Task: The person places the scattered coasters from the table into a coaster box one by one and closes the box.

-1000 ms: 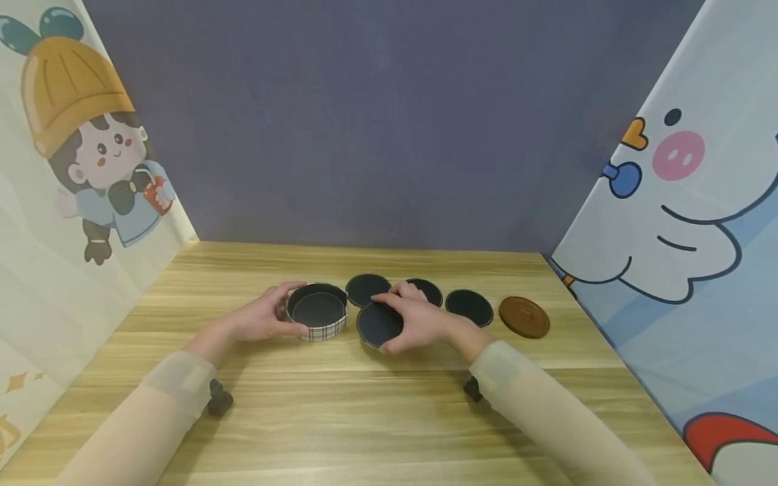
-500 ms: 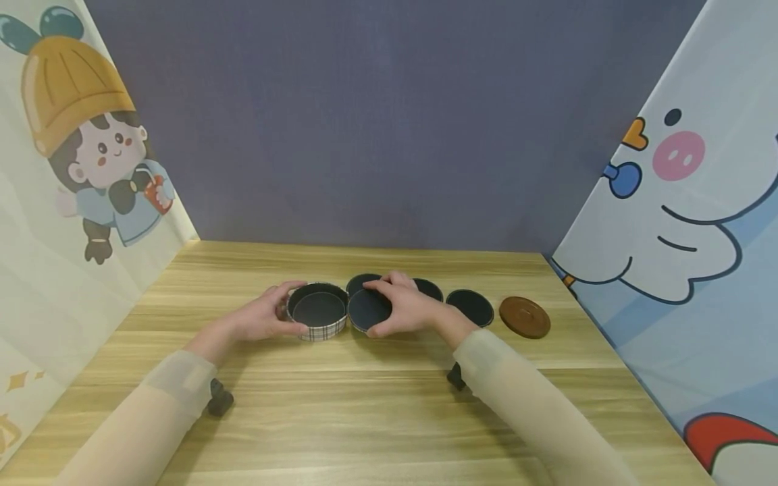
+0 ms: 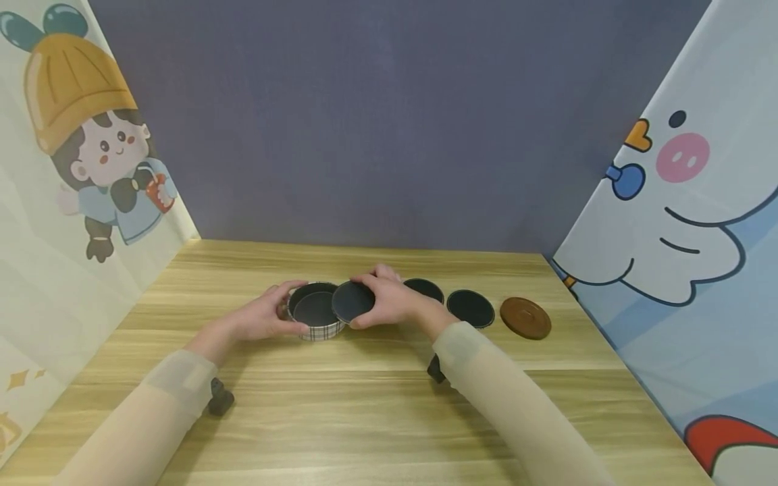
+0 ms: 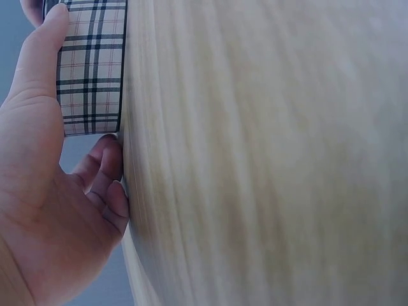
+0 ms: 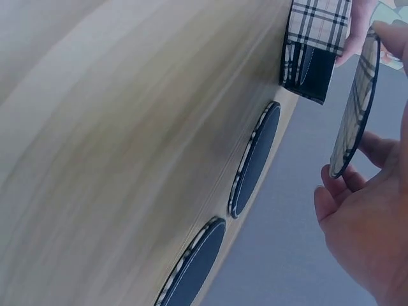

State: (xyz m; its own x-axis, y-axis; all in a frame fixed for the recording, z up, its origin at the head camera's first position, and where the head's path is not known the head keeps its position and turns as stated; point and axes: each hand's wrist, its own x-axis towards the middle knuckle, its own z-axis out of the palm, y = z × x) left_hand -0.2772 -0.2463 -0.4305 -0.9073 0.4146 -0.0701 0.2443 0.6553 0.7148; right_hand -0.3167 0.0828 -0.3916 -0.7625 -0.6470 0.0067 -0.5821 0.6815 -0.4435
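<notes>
My left hand [image 3: 267,314] grips the side of a round plaid coaster holder [image 3: 320,332] standing on the table, thumb at the near side and fingers behind. Its dark inside shows from above; whether a coaster lies in it I cannot tell. My right hand [image 3: 392,300] pinches a round black coaster [image 3: 351,302] by its edges, above the holder's right rim. In the right wrist view the held coaster [image 5: 358,105] is tilted, its plaid underside showing, apart from the holder [image 5: 319,22], which has a gap in its wall. The left wrist view shows plaid wall [image 4: 92,70] beside the thumb.
To the right lie a black coaster [image 3: 425,289], partly behind my right hand, another black coaster [image 3: 471,309] and a brown round disc [image 3: 525,318]. The wooden table [image 3: 340,418] meets a grey-blue back panel [image 3: 377,135]. Cartoon-printed panels flank both sides.
My right hand has carried the black coaster leftward and slightly up, from beside the holder to over its right rim. My left hand has stayed on the holder.
</notes>
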